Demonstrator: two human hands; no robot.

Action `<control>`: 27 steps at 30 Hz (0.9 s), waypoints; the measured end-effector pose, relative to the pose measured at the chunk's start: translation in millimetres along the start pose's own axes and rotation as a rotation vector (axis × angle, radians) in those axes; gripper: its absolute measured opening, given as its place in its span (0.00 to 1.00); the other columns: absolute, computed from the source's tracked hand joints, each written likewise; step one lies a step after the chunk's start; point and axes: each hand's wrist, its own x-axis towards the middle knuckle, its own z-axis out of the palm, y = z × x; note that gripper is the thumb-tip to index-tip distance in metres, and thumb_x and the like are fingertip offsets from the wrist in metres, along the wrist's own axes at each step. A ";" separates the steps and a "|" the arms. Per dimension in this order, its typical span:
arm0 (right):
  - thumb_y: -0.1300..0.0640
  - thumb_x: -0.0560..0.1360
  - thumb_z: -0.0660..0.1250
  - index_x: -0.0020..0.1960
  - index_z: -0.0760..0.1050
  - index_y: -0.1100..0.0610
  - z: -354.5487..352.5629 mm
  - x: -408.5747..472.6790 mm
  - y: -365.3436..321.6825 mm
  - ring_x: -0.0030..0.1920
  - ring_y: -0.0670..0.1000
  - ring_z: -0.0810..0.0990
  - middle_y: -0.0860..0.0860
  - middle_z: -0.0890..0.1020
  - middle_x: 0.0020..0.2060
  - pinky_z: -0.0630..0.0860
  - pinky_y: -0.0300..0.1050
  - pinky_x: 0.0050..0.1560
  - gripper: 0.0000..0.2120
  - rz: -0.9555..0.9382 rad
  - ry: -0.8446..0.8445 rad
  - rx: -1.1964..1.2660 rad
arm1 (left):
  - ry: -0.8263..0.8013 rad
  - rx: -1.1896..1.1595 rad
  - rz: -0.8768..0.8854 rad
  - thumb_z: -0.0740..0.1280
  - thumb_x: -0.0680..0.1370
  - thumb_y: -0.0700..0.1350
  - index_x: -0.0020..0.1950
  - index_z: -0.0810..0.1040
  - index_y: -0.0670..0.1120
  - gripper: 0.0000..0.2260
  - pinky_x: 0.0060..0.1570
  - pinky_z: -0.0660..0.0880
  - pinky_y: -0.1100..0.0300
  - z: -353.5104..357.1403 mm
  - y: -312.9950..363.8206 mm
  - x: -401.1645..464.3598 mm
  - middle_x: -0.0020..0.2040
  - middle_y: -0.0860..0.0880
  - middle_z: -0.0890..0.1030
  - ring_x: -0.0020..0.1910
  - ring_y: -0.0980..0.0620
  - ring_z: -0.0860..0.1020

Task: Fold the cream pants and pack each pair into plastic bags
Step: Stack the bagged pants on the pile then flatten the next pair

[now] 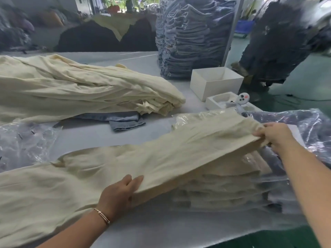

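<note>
- My left grip (121, 192) and right grip (274, 136) grasp one pair of pants (143, 163), unfolded.
- Bagged pairs (223, 194) stacked right; big pile (80, 86) far left remains.

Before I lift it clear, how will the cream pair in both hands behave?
The cream pants look floppy: they sag between the left hand and the right hand. Probably light, since pinches hold them. The trailing leg may drag on the table.
</note>
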 end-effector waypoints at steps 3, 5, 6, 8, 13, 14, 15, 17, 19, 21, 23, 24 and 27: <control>0.68 0.69 0.70 0.58 0.76 0.71 5.2 4.0 30.7 0.42 0.54 0.75 0.60 0.76 0.44 0.73 0.46 0.42 0.18 0.058 -0.072 -0.349 | -0.149 0.127 -0.010 0.79 0.47 0.41 0.59 0.71 0.52 0.41 0.14 0.64 0.62 25.1 8.3 -20.5 0.36 0.52 0.78 0.21 0.50 0.75; 0.61 0.69 0.73 0.60 0.74 0.70 13.0 4.6 38.0 0.46 0.56 0.75 0.61 0.77 0.48 0.71 0.45 0.44 0.22 0.028 -0.094 -0.363 | -0.119 0.123 -0.047 0.78 0.45 0.41 0.59 0.72 0.49 0.42 0.17 0.68 0.62 34.4 3.4 -24.1 0.38 0.50 0.77 0.26 0.48 0.77; 0.56 0.70 0.74 0.61 0.72 0.69 17.0 4.7 39.0 0.49 0.58 0.76 0.61 0.78 0.52 0.70 0.45 0.46 0.26 0.006 -0.100 -0.365 | -0.103 0.127 -0.056 0.77 0.44 0.41 0.57 0.72 0.48 0.41 0.20 0.72 0.60 35.3 0.1 -23.4 0.38 0.49 0.77 0.30 0.46 0.77; 0.49 0.74 0.71 0.64 0.71 0.68 22.4 5.2 37.5 0.51 0.57 0.76 0.61 0.77 0.57 0.69 0.43 0.47 0.28 -0.036 -0.092 -0.447 | -0.109 0.165 -0.080 0.76 0.44 0.44 0.51 0.73 0.47 0.36 0.27 0.74 0.57 33.7 -4.4 -24.8 0.38 0.48 0.76 0.33 0.44 0.77; 0.58 0.74 0.71 0.47 0.79 0.64 10.6 13.1 36.3 0.35 0.50 0.75 0.58 0.80 0.42 0.69 0.41 0.32 0.08 -0.126 -0.130 -0.410 | -0.122 0.151 -0.168 0.78 0.44 0.37 0.41 0.64 0.49 0.34 0.15 0.67 0.60 26.6 -6.3 -32.5 0.31 0.49 0.76 0.23 0.45 0.76; 0.60 0.73 0.72 0.45 0.79 0.63 5.6 15.2 33.6 0.35 0.50 0.75 0.58 0.81 0.41 0.71 0.42 0.32 0.06 -0.153 -0.127 -0.353 | -0.082 0.149 -0.184 0.77 0.48 0.36 0.42 0.64 0.49 0.31 0.13 0.64 0.60 20.4 -7.3 -31.1 0.32 0.47 0.76 0.20 0.43 0.74; 0.62 0.72 0.73 0.46 0.80 0.63 1.2 17.1 29.6 0.34 0.51 0.76 0.58 0.81 0.39 0.74 0.42 0.32 0.05 -0.170 -0.122 -0.262 | 0.000 0.161 -0.177 0.73 0.55 0.37 0.43 0.64 0.48 0.23 0.12 0.63 0.59 12.8 -9.9 -29.3 0.33 0.46 0.77 0.19 0.42 0.73; 0.66 0.71 0.73 0.51 0.79 0.65 -4.8 21.4 21.2 0.32 0.50 0.75 0.57 0.80 0.37 0.74 0.39 0.28 0.10 -0.177 -0.123 -0.062 | 0.170 0.188 -0.197 0.61 0.63 0.39 0.44 0.66 0.47 0.11 0.13 0.65 0.57 -2.1 -17.4 -26.8 0.35 0.43 0.76 0.21 0.40 0.74; 0.68 0.70 0.72 0.54 0.77 0.68 -6.4 27.0 18.9 0.30 0.50 0.76 0.58 0.80 0.38 0.75 0.41 0.28 0.13 -0.145 -0.159 0.060 | 0.185 0.155 -0.281 0.65 0.60 0.37 0.46 0.67 0.47 0.17 0.18 0.71 0.55 -9.3 -20.9 -29.5 0.37 0.43 0.76 0.30 0.39 0.77; 0.71 0.69 0.71 0.55 0.76 0.68 -3.8 31.4 24.9 0.36 0.54 0.76 0.62 0.80 0.43 0.74 0.46 0.35 0.15 -0.099 -0.188 0.019 | 0.113 0.093 -0.355 0.72 0.53 0.40 0.49 0.69 0.48 0.26 0.26 0.76 0.52 -5.3 -16.2 -34.8 0.41 0.43 0.77 0.37 0.38 0.78; 0.67 0.70 0.72 0.54 0.77 0.65 2.6 31.8 33.1 0.45 0.59 0.78 0.62 0.80 0.50 0.75 0.52 0.44 0.13 -0.081 -0.216 -0.208 | -0.036 0.053 -0.544 0.69 0.58 0.50 0.55 0.72 0.49 0.26 0.41 0.77 0.50 3.8 -4.8 -38.7 0.49 0.46 0.76 0.49 0.40 0.78; 0.64 0.71 0.73 0.54 0.77 0.64 6.0 29.5 35.7 0.50 0.60 0.78 0.60 0.79 0.51 0.75 0.54 0.49 0.13 -0.080 -0.240 -0.321 | -0.131 0.020 -0.665 0.66 0.61 0.53 0.57 0.70 0.50 0.25 0.48 0.74 0.51 9.0 0.8 -37.9 0.53 0.49 0.75 0.55 0.43 0.75; 0.60 0.71 0.74 0.49 0.77 0.64 9.4 27.8 35.2 0.44 0.58 0.78 0.58 0.81 0.46 0.75 0.49 0.43 0.11 -0.109 -0.267 -0.409 | -0.211 -0.089 -0.871 0.64 0.68 0.45 0.53 0.66 0.52 0.15 0.50 0.70 0.54 20.4 5.4 -34.8 0.54 0.51 0.75 0.56 0.47 0.74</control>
